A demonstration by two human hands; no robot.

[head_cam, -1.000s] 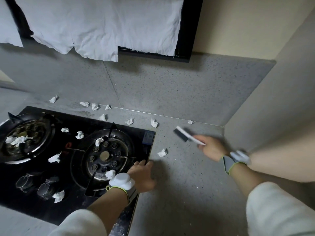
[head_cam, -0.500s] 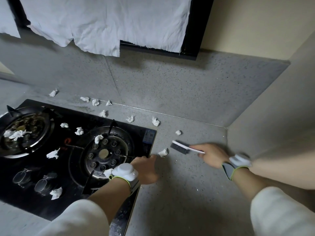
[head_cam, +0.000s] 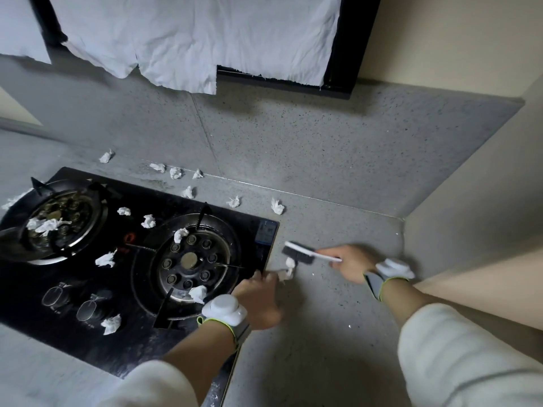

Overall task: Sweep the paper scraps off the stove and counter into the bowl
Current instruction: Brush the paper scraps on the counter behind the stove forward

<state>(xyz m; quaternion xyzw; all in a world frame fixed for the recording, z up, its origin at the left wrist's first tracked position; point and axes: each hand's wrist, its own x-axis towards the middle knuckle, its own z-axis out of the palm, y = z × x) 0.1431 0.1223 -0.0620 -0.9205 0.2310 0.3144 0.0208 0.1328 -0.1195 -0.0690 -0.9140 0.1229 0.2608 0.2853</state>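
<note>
At the right grip (head_cam: 351,264), fingers are curled round the white handle of a small brush (head_cam: 305,254); dark bristle head points away from the palm, down on the grey table (head_cam: 338,333), touching or just behind a crumpled paper scrap (head_cam: 290,263). Left grip (head_cam: 258,301) sits just across that scrap from the brush, at the near-right corner of the black stove (head_cam: 88,342); fingers reach toward a second scrap (head_cam: 283,274), which looks pinched at the fingertips, but motion blur there means I cannot tell for sure. Handling call: scraps are wadded tissue, near weightless, soft, no stiffness, so they will roll or flick off the bristles rather than slide; short low strokes, herd against the left grip as a stop. No fragility concern. Brush is light and rigid; the hold mid-handle looks adequate, and choking closer to the head would likely give more control. Further out from the left grip: one scrap on the near rim of the right burner (head_cam: 191,261), more spread over the stove glass and left burner (head_cam: 55,221); those on the grates will probably need picking, not sweeping. Beyond the brush, a line of scraps lies along the back wall joint. Bowl not in view, so the drop target is unknown from here.
</note>
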